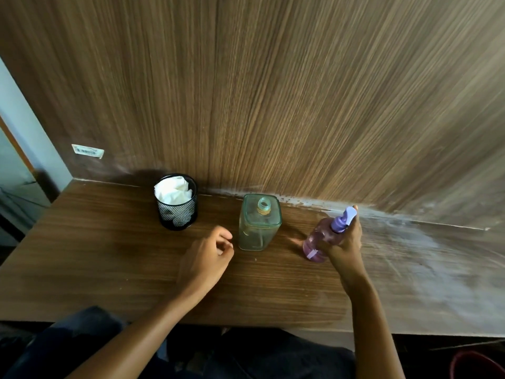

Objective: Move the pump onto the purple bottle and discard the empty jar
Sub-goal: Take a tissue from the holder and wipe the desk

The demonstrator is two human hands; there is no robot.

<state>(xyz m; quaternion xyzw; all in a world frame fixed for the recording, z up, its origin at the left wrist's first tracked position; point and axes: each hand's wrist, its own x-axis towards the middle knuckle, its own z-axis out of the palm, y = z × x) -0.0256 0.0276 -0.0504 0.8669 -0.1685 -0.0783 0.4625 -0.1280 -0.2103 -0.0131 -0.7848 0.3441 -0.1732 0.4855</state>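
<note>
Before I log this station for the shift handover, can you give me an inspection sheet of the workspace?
Surface: wooden table, pale dusty smear on its right side.
Job's things: purple bottle with pump fitted; clear jar upright, neck open.
Clutter: black mesh bin holding white crumpled tissue.
Hands: right hand grips the bottle; left hand loosely curled, holds nothing.
Cables: nothing seen.
Surroundings: wood-panel wall, barcode sticker.
</note>
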